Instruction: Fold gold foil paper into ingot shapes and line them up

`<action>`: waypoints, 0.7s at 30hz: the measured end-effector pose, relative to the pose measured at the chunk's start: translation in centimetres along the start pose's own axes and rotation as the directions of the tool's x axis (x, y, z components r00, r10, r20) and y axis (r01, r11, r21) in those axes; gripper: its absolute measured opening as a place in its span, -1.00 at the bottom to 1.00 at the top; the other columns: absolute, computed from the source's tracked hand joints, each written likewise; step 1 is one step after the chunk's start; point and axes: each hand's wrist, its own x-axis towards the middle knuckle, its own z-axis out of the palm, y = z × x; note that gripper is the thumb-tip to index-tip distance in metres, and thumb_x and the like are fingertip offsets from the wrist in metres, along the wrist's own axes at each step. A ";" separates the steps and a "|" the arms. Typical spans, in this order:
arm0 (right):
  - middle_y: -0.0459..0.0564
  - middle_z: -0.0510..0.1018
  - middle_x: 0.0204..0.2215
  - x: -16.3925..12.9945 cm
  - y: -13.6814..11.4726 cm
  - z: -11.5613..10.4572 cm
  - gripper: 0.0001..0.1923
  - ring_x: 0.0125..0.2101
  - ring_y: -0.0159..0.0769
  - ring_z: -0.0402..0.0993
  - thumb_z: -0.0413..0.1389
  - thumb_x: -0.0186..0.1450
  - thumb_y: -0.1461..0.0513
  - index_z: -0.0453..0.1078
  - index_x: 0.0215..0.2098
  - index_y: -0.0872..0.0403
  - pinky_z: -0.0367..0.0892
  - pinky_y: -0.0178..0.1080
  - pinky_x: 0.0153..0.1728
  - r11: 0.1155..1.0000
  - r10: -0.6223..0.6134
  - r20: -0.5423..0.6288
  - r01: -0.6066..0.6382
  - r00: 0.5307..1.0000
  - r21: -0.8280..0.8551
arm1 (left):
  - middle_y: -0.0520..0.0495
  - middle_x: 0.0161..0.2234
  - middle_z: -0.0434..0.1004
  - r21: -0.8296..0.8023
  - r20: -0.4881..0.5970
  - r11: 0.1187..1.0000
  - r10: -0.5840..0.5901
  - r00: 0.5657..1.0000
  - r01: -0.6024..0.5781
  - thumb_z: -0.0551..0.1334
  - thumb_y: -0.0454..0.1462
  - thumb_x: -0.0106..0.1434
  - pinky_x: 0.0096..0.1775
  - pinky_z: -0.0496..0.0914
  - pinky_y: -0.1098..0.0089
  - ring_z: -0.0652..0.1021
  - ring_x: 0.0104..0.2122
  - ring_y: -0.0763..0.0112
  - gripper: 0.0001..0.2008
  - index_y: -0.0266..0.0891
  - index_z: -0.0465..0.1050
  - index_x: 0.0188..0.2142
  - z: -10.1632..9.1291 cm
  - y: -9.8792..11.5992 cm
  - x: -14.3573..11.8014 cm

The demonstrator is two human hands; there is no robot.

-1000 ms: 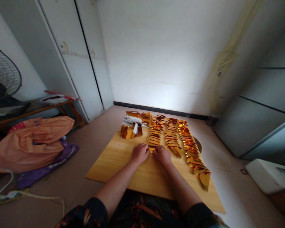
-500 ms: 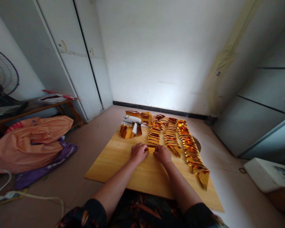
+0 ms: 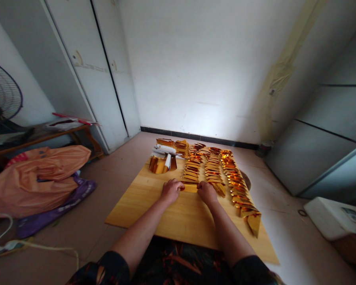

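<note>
Between my two hands lies a narrow strip of gold foil paper (image 3: 191,188), low on the wooden board (image 3: 142,202). My left hand (image 3: 171,190) pinches its left end, and my right hand (image 3: 207,191) has closed fingers on its right end. Just beyond the strip, folded gold foil pieces (image 3: 191,170) stand in an overlapping row. Two more such rows run to the right, the longest ending in a pointed folded piece (image 3: 254,223) near the board's right edge. The fingertips are partly hidden by the hands.
At the board's far left stand a curled gold foil sheet (image 3: 158,164) and white rolls (image 3: 164,149). An orange bag (image 3: 41,174) and a purple bag (image 3: 55,206) lie on the floor at left, near a cable (image 3: 44,244). A white box (image 3: 329,217) is at right.
My hands have moved apart along the foil strip, the right one to the right and the left one slightly left, baring more of the strip between them.
</note>
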 end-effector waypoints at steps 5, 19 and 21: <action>0.00 0.59 -0.30 -0.1 -0.2 0.0 -0.77 -0.28 -0.31 0.49 0.02 0.17 0.37 0.46 -0.28 0.05 0.17 -0.39 -0.40 1.000 0.004 -0.008 -0.005 1.000 -0.028 | 0.05 -0.21 0.52 -0.022 0.011 1.000 0.008 1.000 -0.008 0.12 -0.48 0.17 -0.08 0.27 0.42 0.46 -0.13 0.42 -0.67 -0.07 0.54 -0.24 -0.2 -0.1 0.1; 0.12 0.52 -0.20 -1.1 -2.1 0.3 -0.55 -0.24 -0.15 0.49 0.13 0.13 -0.04 0.35 -0.14 0.07 0.28 -0.28 -0.34 0.989 0.045 -0.046 -0.051 0.998 -0.139 | 0.01 -0.24 0.53 0.029 -0.054 0.996 -0.080 0.995 0.082 0.24 -0.24 0.16 -0.14 0.27 0.37 0.48 -0.18 0.34 -0.87 -0.08 0.55 -0.30 -0.1 1.1 0.0; 0.13 0.50 -0.16 -1.2 -2.3 0.3 -0.52 -0.22 -0.13 0.49 0.15 0.12 -0.04 0.34 -0.11 0.07 0.29 -0.26 -0.32 0.988 0.050 -0.039 -0.055 0.998 -0.143 | 0.02 -0.24 0.53 0.037 -0.051 0.996 -0.084 0.995 0.086 0.25 -0.24 0.15 -0.15 0.27 0.37 0.48 -0.17 0.34 -0.88 -0.07 0.55 -0.30 -0.1 1.2 0.0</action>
